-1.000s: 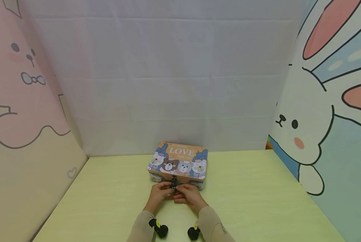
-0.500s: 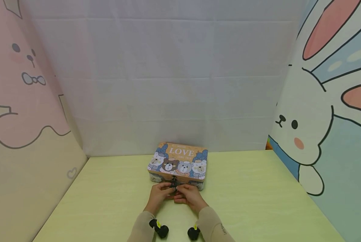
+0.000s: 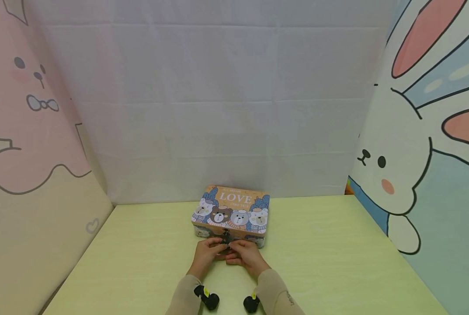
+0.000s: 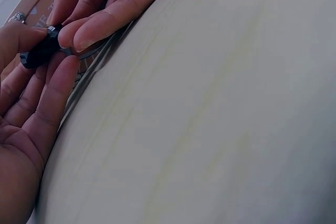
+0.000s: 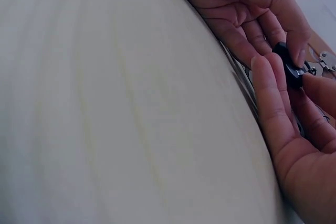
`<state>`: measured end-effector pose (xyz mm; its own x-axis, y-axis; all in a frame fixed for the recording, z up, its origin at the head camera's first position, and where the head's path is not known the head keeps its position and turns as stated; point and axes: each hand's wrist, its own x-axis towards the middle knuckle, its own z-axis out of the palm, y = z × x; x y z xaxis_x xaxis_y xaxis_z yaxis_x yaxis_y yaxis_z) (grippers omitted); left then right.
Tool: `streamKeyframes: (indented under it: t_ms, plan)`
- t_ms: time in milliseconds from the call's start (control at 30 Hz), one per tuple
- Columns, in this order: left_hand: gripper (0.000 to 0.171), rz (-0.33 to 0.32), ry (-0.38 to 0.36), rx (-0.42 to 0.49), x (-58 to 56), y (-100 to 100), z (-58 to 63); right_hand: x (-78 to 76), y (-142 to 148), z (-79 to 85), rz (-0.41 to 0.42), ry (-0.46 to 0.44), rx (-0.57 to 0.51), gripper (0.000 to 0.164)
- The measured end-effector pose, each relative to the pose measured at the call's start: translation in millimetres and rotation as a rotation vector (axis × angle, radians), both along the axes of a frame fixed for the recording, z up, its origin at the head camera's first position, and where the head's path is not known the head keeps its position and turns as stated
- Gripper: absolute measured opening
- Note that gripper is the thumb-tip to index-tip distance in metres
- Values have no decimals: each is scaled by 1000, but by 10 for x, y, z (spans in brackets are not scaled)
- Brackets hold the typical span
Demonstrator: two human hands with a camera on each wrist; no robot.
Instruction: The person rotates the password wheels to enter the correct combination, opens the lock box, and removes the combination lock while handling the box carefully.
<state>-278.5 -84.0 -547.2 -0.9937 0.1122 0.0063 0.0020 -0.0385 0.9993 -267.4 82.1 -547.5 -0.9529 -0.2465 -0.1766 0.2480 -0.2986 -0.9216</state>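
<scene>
The left hand (image 3: 206,253) and right hand (image 3: 248,255) pinch the black lock (image 5: 287,64) at the front of the printed tin (image 3: 230,210) on the worktop (image 3: 336,253), and uneven pressure could make it slip.

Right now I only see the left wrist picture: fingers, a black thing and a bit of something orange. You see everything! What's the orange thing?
Observer: It's a box; the head view shows four bears on its top.
Operator: Ooh! Is the lid up?
Observer: No, in the head view it lies shut.
Operator: So where's the black thing?
Observer: Around the middle of the box's near side, below the lid's edge.
</scene>
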Motion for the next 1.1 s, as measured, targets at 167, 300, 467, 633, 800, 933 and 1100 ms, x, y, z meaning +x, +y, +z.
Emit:
streamKeyframes:
  t_ms: [167,300,467,633,800,933,1100]
  plan:
    - [26,-9,-1,11,107,9,190,-9,-5,-12,2,-3,1,24]
    - [25,-3,-7,22,82,12,144,-16,-6,-22,2,2,6,24]
    - [25,14,-23,36,-30,6,-49,-25,-4,-35,0,3,6,24]
    - [26,18,-29,33,-57,-9,-102,-25,-6,-30,0,-1,7,23]
    - [30,10,-12,-1,-37,-24,-78,-28,-13,-28,-2,-7,10,21]
    - [29,1,-30,19,-48,-30,-89,-36,-17,-29,-4,-10,12,20]
    - [29,-16,-46,43,-83,-39,-116,-43,-15,-23,-5,-13,18,20]
